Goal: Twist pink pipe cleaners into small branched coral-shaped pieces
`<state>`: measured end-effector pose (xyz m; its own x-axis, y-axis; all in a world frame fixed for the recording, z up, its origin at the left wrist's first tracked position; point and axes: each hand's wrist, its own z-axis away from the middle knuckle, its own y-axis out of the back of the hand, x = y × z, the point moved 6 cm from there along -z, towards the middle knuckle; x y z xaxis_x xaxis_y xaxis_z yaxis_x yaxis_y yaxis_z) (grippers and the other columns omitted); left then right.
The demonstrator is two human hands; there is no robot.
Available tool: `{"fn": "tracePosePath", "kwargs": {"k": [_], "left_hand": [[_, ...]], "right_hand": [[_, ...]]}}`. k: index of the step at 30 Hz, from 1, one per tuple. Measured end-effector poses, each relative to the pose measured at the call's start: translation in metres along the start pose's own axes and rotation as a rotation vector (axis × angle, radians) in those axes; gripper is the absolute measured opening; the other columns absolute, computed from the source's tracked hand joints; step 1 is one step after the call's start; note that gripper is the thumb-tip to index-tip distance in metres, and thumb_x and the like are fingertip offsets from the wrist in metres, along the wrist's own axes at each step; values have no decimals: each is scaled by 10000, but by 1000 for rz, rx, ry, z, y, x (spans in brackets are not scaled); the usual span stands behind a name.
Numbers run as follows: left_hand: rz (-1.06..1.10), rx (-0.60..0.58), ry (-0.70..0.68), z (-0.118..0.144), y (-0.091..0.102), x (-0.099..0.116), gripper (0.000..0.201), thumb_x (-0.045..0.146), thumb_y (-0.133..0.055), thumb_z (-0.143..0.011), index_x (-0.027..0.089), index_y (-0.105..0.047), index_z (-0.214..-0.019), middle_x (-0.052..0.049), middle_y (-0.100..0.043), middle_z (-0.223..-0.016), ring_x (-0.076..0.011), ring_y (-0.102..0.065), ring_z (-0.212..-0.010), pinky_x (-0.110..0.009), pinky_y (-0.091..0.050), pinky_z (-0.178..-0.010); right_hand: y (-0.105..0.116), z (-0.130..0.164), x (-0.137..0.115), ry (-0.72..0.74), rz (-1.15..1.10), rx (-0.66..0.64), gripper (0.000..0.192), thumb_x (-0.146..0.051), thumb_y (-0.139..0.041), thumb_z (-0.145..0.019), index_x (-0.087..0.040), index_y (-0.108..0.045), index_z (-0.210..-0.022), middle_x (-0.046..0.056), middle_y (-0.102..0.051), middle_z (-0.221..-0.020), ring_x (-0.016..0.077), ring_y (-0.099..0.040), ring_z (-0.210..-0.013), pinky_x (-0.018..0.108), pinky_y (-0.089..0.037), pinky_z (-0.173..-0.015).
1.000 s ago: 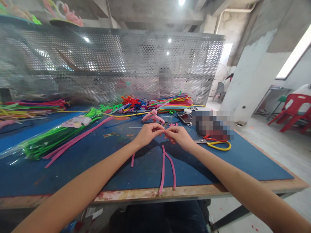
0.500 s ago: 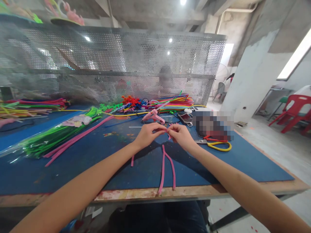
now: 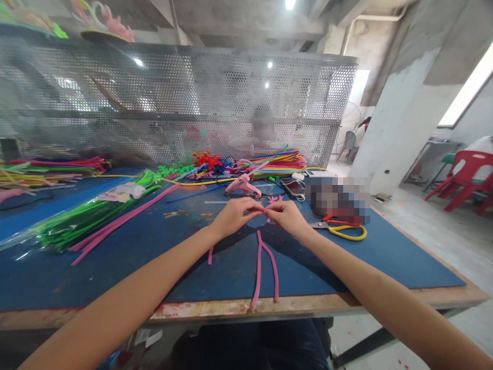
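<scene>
1. A small pink fuzzy wire piece (image 3: 265, 210) sits pinched between the two hands, just above the bench (image 3: 385, 257).
2. The left hand (image 3: 233, 217) has its fingers (image 3: 252, 207) closed on one end of it. The right hand (image 3: 287, 217) has its fingers (image 3: 274, 208) closed on the other end. The fingertips almost touch.
3. Right below the fingers lie two long pink wires (image 3: 265, 270), joined at the top and running toward the near edge. One short pink bit (image 3: 210, 255) lies under the left wrist.
4. Just past the fingers lies one pink glue gun (image 3: 243, 185).
5. Beside the right hand lies one pair of scissors (image 3: 341, 228) with yellow and red handles.
6. Far to the left of the fingers lies one bag of green wires (image 3: 77, 221), with a few long pink wires (image 3: 123, 221) next to it.
7. The piece is tiny, so I think it could slip out and drop if the fingers loosen. The two long wires stick out over the edge, so an arm could knock them off.
</scene>
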<state>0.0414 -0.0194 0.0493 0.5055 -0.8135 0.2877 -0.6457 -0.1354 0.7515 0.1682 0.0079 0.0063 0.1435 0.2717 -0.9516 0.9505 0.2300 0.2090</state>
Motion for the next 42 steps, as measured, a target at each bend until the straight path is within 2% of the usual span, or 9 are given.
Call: {"fn": "tracePosePath", "kwargs": {"k": [8,17,21,24,28,31,35,38,42], "left_hand": [[-562,-53,-401,4,-3,19,199,227,-423,-891,150,-606,-895,-57,-661,-824,-154,-598,-784,-285,-445,-744],[-682,-136,-226,-1,-10,20,240,211,-376,-889,131,-589,-813,-74,-625,-760,-186,-579,-736,-315,-417,-692],[-332,-208,129,-3,-10,8,197,211,-426,-826,148,-601,-760,-68,-633,-749,-177,-577,-701,-289,-417,-641],[265,-312,534,5,-15,-11,180,240,-483,-750,159,-554,-606,-19,-573,-584,-138,-533,-566,-248,-399,-533],[1091,-422,958,18,-27,-11,124,250,-603,-660,150,-539,-623,18,-490,-539,-80,-452,-476,-209,-368,-468],[1211,-382,959,16,-30,-10,141,267,-620,-671,153,-538,-661,27,-481,-570,-67,-436,-490,-205,-370,-493],[626,-66,623,4,-10,-25,209,353,-519,-783,155,-535,-719,2,-535,-648,-113,-494,-592,-255,-407,-590],[17,42,146,-3,5,-8,228,336,-452,-847,155,-573,-779,-42,-599,-776,-165,-528,-773,-323,-408,-766],[-416,59,-285,3,4,16,200,273,-440,-870,174,-604,-815,-55,-635,-819,-176,-532,-832,-344,-386,-839]], "right_hand": [[-15,7,7,-300,-491,-169,167,-253,-625,-574,-151,-494,-556,-106,-304,-427,17,-183,-366,181,-111,-364],[-3,2,-1,40,114,-26,213,-320,-551,-701,-157,-509,-569,-69,-360,-441,65,-319,-423,208,-230,-433],[-9,12,-27,538,730,-57,166,-168,-470,-784,-155,-527,-629,-10,-489,-573,100,-406,-540,231,-271,-516],[-17,26,-39,854,1009,-231,240,-150,-383,-868,-155,-555,-700,38,-541,-664,131,-453,-617,256,-313,-573],[-9,34,-54,976,1032,-300,277,-207,-332,-916,-179,-606,-894,63,-575,-727,153,-501,-708,274,-368,-652],[2,26,-58,817,745,-191,217,-280,-423,-887,-197,-619,-930,67,-593,-807,163,-533,-781,293,-410,-729],[10,2,-24,146,-23,-78,280,-419,-572,-779,-170,-587,-904,55,-604,-833,145,-576,-705,284,-490,-673],[-10,8,7,-431,-608,-227,453,-547,-390,-844,-125,-551,-809,83,-620,-766,138,-618,-681,275,-524,-666],[-30,25,3,-675,-907,-488,465,-455,-299,-915,-68,-553,-864,109,-647,-714,120,-640,-628,222,-532,-616]]}}
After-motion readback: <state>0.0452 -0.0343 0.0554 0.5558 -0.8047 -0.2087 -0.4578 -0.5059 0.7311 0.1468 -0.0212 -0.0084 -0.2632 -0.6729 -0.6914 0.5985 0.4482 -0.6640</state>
